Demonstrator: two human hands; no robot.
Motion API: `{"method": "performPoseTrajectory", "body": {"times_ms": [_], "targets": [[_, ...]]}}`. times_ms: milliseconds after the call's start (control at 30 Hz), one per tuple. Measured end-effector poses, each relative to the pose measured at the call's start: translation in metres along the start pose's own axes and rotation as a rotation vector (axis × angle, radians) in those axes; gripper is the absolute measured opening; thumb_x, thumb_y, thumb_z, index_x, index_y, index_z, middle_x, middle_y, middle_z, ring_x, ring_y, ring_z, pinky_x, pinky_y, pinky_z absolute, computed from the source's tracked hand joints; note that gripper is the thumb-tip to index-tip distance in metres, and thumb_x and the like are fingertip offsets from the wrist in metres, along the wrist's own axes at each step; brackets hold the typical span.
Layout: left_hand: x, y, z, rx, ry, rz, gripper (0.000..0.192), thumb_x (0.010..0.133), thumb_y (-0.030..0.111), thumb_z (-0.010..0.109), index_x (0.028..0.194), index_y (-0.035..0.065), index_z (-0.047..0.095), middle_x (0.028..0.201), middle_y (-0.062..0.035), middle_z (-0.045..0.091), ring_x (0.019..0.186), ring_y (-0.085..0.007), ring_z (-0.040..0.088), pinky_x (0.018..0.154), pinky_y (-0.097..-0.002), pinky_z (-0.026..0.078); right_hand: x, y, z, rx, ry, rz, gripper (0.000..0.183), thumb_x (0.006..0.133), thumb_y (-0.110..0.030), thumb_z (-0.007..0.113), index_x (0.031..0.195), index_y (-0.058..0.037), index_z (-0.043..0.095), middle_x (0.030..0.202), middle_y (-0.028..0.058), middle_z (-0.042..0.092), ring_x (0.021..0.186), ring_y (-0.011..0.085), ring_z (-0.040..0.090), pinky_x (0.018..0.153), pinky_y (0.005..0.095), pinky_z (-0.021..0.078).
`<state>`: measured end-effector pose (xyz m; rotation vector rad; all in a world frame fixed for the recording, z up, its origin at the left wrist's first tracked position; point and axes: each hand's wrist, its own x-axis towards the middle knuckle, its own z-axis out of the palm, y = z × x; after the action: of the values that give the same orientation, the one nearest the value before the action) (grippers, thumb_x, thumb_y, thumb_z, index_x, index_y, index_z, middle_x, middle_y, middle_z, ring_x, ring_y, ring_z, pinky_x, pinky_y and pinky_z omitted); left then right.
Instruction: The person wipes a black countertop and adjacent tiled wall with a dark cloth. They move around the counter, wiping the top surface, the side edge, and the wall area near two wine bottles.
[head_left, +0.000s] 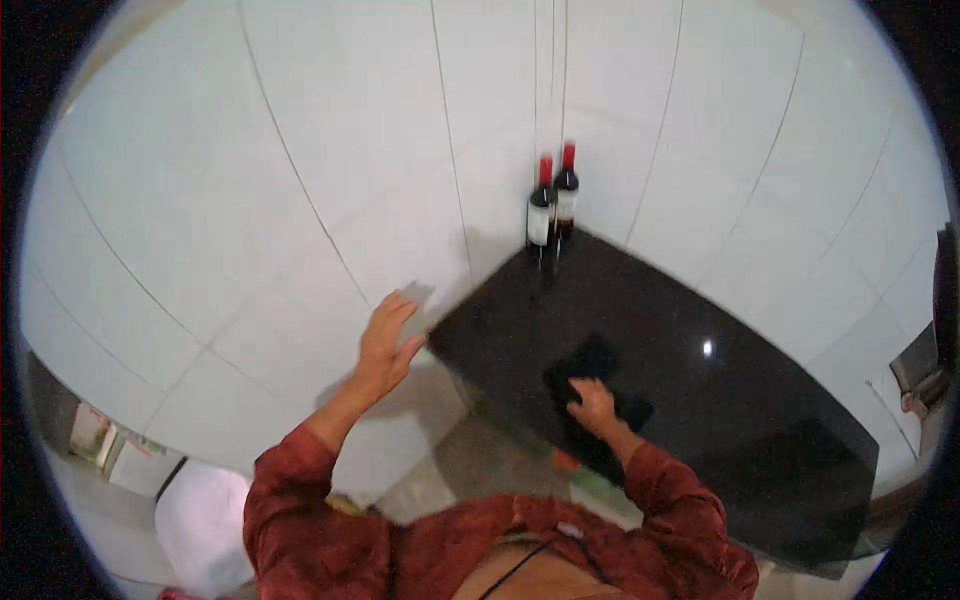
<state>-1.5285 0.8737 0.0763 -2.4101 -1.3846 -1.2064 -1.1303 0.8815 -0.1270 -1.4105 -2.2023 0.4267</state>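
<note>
A dark, glossy countertop (660, 322) fills a wall corner. Over its near part my right hand (596, 409) hovers or rests on a black cloth-like item (592, 364); whether the fingers grip it cannot be told. My left hand (390, 341) is raised beside the tiled wall, left of the counter's corner, fingers apart and holding nothing. At the far corner stand two dark wine bottles with red capsules and pale labels: one in front (540, 217), the other (567, 199) close behind it to the right.
White tiled walls (360, 150) border the counter on both far sides. At the lower left are a white rounded object (202, 525) and some boxes or printed items (94, 435). An orange and green item (566, 461) lies below the near edge. Dark objects (919, 360) sit at the far right.
</note>
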Motion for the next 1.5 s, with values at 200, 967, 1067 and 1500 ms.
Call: {"method": "performPoseTrajectory", "body": {"times_ms": [200,967,1067,1500], "targets": [[0.062,-0.007,-0.178,0.565,0.169,0.255,0.058,0.072,0.011,0.076,0.126,0.0035,0.054,0.131,-0.0191,0.052,0.131,-0.0409,0.041,0.108,-0.053,0.032,0.129,-0.119,-0.094,0.901,0.163,0.299,0.033,0.084,-0.01,0.064,0.115,0.0005,0.059,0.098,0.0068,0.063,0.085,0.0145,0.058,0.076,0.0305,0.0483],[0.096,-0.032,-0.235,1.53,-0.123,0.129,0.078,0.091,0.063,0.043,0.138,0.0015,0.041,0.149,-0.0259,0.028,0.141,-0.0452,0.02,0.113,-0.0633,0.009,0.573,-0.331,-0.313,-0.026,1.42,-1.185,0.049,0.059,-0.045,0.071,0.103,-0.0232,0.066,0.098,0.0088,0.054,0.099,0.0357,0.05,0.079,0.054,0.0456],[0.096,-0.031,-0.233,1.55,-0.134,0.075,0.074,0.091,0.064,0.042,0.133,0.0027,0.047,0.147,-0.0245,0.028,0.141,-0.0457,0.02,0.114,-0.0637,0.007,0.636,-0.266,-0.354,0.002,1.328,-0.956,0.061,0.079,-0.041,0.065,0.125,-0.0021,0.058,0.133,0.0241,0.052,0.126,0.0446,0.044,0.11,0.052,0.0303],[0.101,-0.039,-0.233,1.535,-0.119,0.159,0.076,0.093,0.061,0.043,0.146,0.0067,0.032,0.15,-0.0254,0.026,0.141,-0.0457,0.02,0.113,-0.0635,0.01,0.7,-0.042,-0.25,-0.337,1.248,-0.23,0.089,0.07,0.001,0.071,0.144,-0.0308,0.034,0.146,0.0095,0.031,0.132,0.0368,0.031,0.109,0.049,0.0313]]}}
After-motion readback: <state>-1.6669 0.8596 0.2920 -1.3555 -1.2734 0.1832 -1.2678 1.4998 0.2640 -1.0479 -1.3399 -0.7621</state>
